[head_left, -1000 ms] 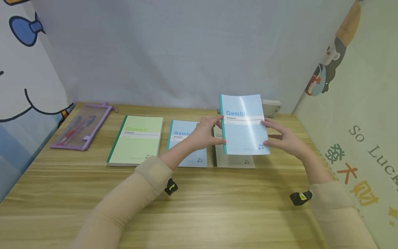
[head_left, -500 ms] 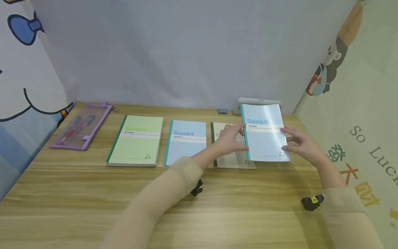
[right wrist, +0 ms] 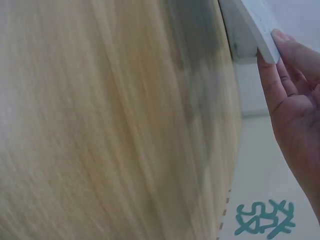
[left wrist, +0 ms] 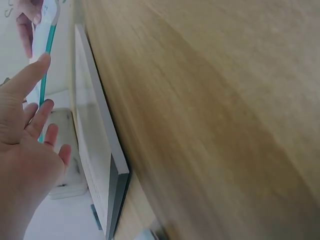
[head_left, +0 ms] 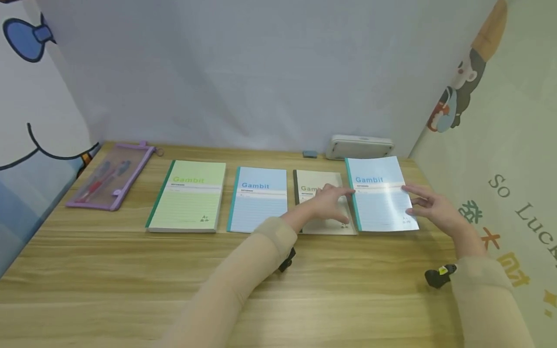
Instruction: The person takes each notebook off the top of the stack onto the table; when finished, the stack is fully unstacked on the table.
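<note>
A light blue notebook (head_left: 378,193) with a teal spine is held a little above the table at the right of the row. My right hand (head_left: 435,210) pinches its right edge between thumb and fingers; the right wrist view shows that grip on the notebook's corner (right wrist: 262,35). At the spine side is my left hand (head_left: 324,203), with fingers spread and an index fingertip at the spine. Its thumb appears apart from the notebook in the head view. Beneath the left hand lies a beige notebook (head_left: 315,176) with a dark spine, partly hidden.
Left of the beige notebook lie another blue notebook (head_left: 261,203) and a thick green notebook (head_left: 187,195). A purple-edged mesh pouch (head_left: 135,176) with pens is at far left. Behind stand a white case (head_left: 359,146) and a small blue-grey block (head_left: 310,154), near the back wall.
Both hands have carried the blue notebook rightward and down, from over the beige notebook to its right side. Lately the left thumb has drawn away from the spine.
</note>
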`<state>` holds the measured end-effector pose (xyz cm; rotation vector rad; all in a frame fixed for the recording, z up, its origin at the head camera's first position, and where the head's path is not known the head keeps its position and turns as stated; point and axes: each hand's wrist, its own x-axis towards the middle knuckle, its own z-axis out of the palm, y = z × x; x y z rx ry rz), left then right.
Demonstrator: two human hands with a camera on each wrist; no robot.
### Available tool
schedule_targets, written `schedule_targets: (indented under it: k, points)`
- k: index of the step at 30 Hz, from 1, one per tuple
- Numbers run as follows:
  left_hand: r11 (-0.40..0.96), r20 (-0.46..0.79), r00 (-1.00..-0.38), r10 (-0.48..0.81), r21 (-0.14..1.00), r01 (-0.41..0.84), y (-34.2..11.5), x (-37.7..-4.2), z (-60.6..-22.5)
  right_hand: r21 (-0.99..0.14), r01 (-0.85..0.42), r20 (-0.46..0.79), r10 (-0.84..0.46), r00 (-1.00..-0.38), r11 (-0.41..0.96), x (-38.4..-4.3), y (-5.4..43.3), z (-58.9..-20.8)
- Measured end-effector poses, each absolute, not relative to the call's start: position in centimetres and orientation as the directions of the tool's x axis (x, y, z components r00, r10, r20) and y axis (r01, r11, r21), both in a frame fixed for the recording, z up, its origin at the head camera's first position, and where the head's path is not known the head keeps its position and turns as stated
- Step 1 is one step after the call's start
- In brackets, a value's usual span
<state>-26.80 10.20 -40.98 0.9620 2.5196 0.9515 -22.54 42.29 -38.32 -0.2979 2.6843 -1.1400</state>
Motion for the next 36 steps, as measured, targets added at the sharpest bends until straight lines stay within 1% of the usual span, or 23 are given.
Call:
schedule_targets:
  k: [3,8,11,14,18,21,24,28,32,36]
  points:
    - [0.587,-0.069,-0.712,0.698,0.625,0.515,10.5,-26.8,-41.1,-0.737,-0.07,-0.139,-0.251,-0.958,0.673,-22.7,42.8,-38.9]
    - [0.624,-0.115,-0.683,0.721,0.536,0.568,10.9,-26.8,-41.4,-0.832,-0.04,-0.139,-0.277,-0.951,0.554,-22.9,43.4,-40.4]
    - [0.642,-0.136,-0.677,0.723,0.495,0.586,11.0,-26.8,-41.8,-0.846,-0.027,-0.147,-0.282,-0.948,0.533,-23.0,43.5,-41.0]
    - [0.644,-0.138,-0.667,0.732,0.461,0.611,11.0,-26.9,-42.1,-0.816,-0.029,-0.161,-0.275,-0.948,0.578,-23.2,43.7,-41.2]
    - [0.636,-0.126,-0.66,0.741,0.45,0.628,11.0,-26.9,-42.3,-0.764,-0.003,-0.209,-0.252,-0.945,0.645,-23.2,43.9,-41.3]
    - [0.636,-0.122,-0.661,0.74,0.447,0.629,11.0,-26.8,-42.2,-0.708,0.025,-0.242,-0.209,-0.947,0.706,-23.3,43.9,-41.3]
    - [0.64,-0.12,-0.665,0.737,0.439,0.631,10.9,-26.6,-42.2,-0.643,0.023,-0.239,-0.172,-0.956,0.765,-23.3,43.5,-41.2]
    - [0.63,-0.104,-0.664,0.741,0.452,0.632,10.6,-26.4,-42.0,-0.588,0.008,-0.231,-0.159,-0.96,0.809,-23.2,42.8,-40.6]
    - [0.621,-0.073,-0.674,0.735,0.472,0.626,9.9,-26.4,-41.3,-0.569,0.024,-0.248,-0.144,-0.958,0.822,-23.1,42.6,-40.2]
    - [0.613,-0.04,-0.689,0.724,0.495,0.616,8.8,-26.5,-40.4,-0.581,-0.002,-0.223,-0.162,-0.961,0.814,-23.2,42.2,-39.4]
